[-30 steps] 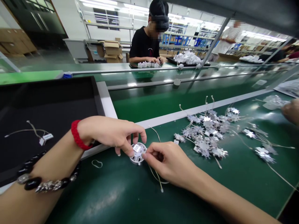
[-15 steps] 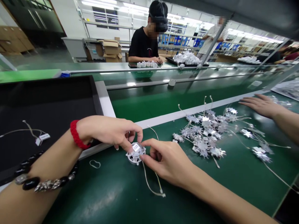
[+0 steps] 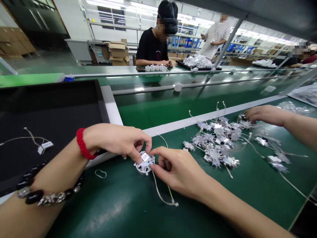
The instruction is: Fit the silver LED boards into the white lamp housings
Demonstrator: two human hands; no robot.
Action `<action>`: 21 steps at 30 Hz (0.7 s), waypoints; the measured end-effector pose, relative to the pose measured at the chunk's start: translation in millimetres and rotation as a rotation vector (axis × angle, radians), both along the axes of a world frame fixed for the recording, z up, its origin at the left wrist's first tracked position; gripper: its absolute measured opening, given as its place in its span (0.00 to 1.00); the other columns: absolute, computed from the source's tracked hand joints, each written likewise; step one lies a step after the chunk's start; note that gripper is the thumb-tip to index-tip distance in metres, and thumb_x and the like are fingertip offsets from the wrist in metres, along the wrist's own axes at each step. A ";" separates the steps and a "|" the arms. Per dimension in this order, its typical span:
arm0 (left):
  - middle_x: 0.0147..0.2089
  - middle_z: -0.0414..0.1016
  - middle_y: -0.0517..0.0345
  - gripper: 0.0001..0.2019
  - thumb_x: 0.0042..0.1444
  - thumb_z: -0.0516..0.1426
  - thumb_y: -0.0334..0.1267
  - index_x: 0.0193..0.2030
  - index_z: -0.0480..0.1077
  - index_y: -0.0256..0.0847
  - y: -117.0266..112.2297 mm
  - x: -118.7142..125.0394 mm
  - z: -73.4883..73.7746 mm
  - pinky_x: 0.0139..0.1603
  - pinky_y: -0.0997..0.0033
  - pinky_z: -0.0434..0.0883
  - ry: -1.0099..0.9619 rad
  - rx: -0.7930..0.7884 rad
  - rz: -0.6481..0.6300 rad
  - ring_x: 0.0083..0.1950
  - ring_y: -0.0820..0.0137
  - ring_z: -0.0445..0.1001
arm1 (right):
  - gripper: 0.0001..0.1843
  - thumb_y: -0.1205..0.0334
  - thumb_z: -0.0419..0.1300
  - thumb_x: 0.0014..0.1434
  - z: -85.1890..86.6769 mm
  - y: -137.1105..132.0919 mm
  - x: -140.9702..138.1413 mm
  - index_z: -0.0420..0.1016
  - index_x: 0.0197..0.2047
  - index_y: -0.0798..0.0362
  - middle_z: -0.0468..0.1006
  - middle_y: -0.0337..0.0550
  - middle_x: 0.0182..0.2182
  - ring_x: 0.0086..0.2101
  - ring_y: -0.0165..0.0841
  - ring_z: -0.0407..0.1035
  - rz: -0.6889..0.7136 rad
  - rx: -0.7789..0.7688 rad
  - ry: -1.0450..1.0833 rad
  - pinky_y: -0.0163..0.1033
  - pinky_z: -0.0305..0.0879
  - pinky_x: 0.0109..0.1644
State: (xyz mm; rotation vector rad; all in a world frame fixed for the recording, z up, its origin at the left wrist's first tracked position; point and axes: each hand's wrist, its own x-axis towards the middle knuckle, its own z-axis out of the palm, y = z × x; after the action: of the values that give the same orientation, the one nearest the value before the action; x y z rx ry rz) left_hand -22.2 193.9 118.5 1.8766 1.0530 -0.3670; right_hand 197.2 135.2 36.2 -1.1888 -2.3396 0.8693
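My left hand and my right hand both pinch a round white plastic holder at its rim, low on the green bench. A small white label sits on the holder's top, and my fingers hide part of it. A thin pale wire runs down from the holder to a small connector. To the right lies a heap of silvery star-shaped LED boards tangled in wires. A co-worker's hand reaches into the heap's right side.
A black tray with a white rim lies to my left, holding a wired part with a tag. A small white loop lies on the bench. Beyond a green conveyor, a seated person in black works among white parts.
The co-worker's hand has moved from lying flat on the bench into the heap's right side. The holder has turned slightly between my fingers, and its wire's connector has shifted right.
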 end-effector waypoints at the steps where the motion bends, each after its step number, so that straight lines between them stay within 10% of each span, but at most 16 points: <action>1: 0.36 0.69 0.60 0.15 0.57 0.64 0.51 0.44 0.73 0.44 -0.2 0.5 0.8 0.33 0.69 0.65 0.009 0.015 -0.007 0.36 0.64 0.70 | 0.17 0.59 0.67 0.65 2.1 -0.8 -0.2 0.79 0.56 0.51 0.78 0.34 0.30 0.24 0.29 0.65 -0.010 -0.001 -0.009 0.36 0.56 0.31; 7: 0.44 0.72 0.59 0.25 0.54 0.67 0.48 0.56 0.70 0.46 -8.9 5.3 7.4 0.38 0.67 0.65 0.098 0.149 0.012 0.41 0.62 0.69 | 0.29 0.42 0.76 0.54 10.0 -7.5 -3.1 0.78 0.47 0.55 0.83 0.46 0.35 0.30 0.42 0.76 -0.032 0.094 -0.340 0.38 0.49 0.32; 15: 0.55 0.74 0.60 0.19 0.57 0.69 0.40 0.54 0.72 0.47 -17.3 15.5 7.3 0.41 0.67 0.64 0.163 0.117 -0.030 0.47 0.62 0.74 | 0.08 0.57 0.65 0.68 10.2 -9.5 -2.2 0.81 0.40 0.53 0.87 0.45 0.35 0.34 0.42 0.82 0.111 0.137 -0.411 0.40 0.46 0.32; 21: 0.54 0.76 0.61 0.15 0.60 0.69 0.36 0.53 0.75 0.48 -18.0 15.0 8.5 0.43 0.68 0.65 0.163 0.112 -0.055 0.51 0.62 0.74 | 0.12 0.62 0.58 0.72 12.6 -8.3 -2.2 0.82 0.39 0.53 0.85 0.47 0.30 0.28 0.37 0.77 0.168 0.190 -0.442 0.41 0.43 0.31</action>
State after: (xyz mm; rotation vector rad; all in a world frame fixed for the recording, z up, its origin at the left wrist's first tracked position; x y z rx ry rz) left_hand -7.2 176.0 127.0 2.0050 1.1531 -0.5092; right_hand 195.0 127.0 48.9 -1.2137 -2.8326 0.4485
